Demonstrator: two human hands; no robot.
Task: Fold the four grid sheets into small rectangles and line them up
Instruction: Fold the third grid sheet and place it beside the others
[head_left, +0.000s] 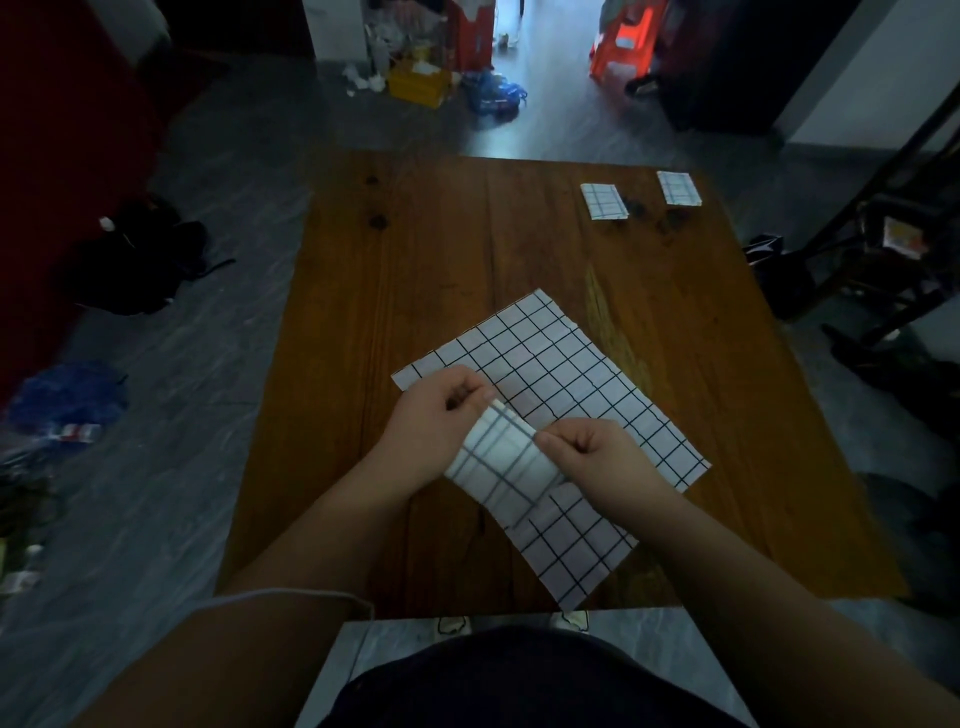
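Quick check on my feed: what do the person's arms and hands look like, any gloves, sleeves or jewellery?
Both the left hand and the right hand are bare: no gloves, rings or watch visible. Forearms are uncovered too. A short brown sleeve shows on the left upper arm; the right arm shows no sleeve in frame.

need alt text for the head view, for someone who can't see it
Both hands, left and right, pinch a corner of a grid sheet and fold it back over itself on a wooden table. An unfolded sheet lies flat underneath, and two folded rectangles sit side by side at the far right.
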